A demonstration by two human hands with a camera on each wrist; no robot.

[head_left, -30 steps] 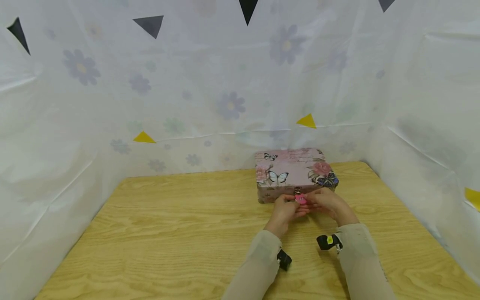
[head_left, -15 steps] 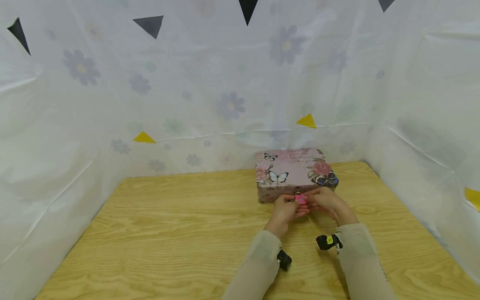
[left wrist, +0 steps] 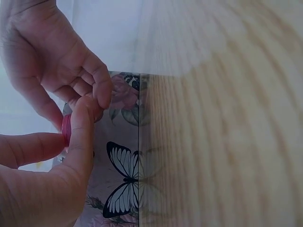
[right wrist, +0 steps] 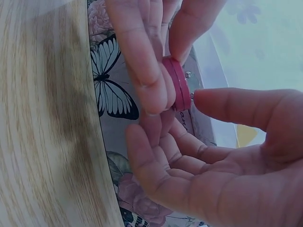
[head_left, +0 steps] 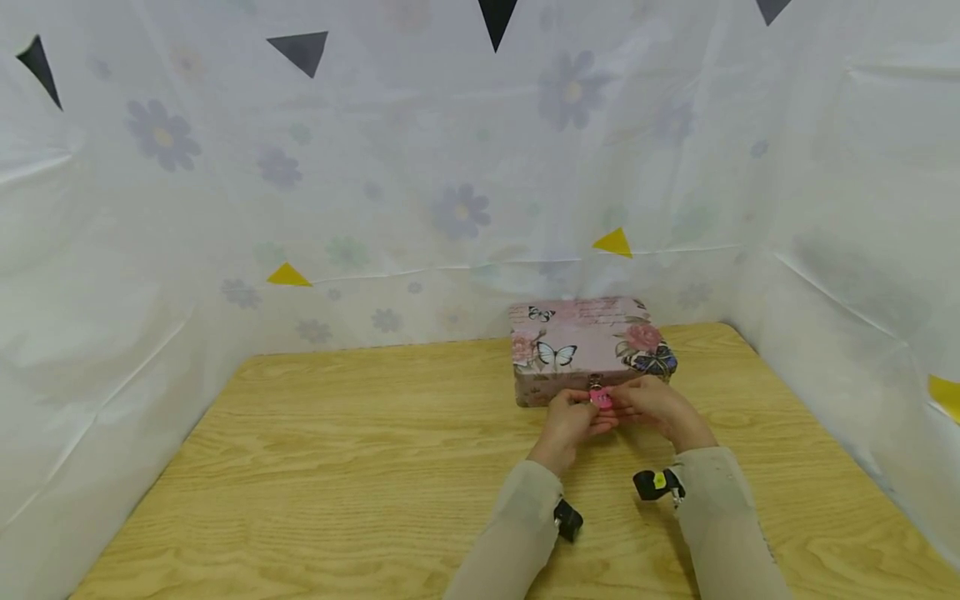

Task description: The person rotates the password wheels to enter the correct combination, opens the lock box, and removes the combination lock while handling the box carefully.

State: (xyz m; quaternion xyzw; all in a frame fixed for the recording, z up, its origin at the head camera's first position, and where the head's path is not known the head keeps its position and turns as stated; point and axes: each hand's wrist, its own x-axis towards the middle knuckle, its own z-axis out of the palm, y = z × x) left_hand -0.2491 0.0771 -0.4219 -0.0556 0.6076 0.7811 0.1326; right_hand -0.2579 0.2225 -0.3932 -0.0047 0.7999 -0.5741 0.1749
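Observation:
A pink padlock [head_left: 601,399] hangs at the metal clasp [head_left: 595,381] on the front of a pink box [head_left: 581,333] printed with butterflies and roses. My left hand [head_left: 566,425] pinches the padlock between thumb and forefinger. From the other side my right hand [head_left: 663,408] has its thumb at a small silver knob on the padlock's edge, with its fingers curled behind. The right wrist view shows the padlock [right wrist: 176,85] side-on, between both hands' fingers. In the left wrist view the padlock [left wrist: 66,130] is partly covered by the left forefinger.
The box stands toward the back right of a wood-grain table [head_left: 337,467], its lid down. White flower-printed sheeting [head_left: 420,150] rises behind the table and along both sides. Black wrist cameras hang beneath both sleeves.
Both hands stay at the padlock in front of the box. The right fingertips and the padlock's face shift only very slightly.

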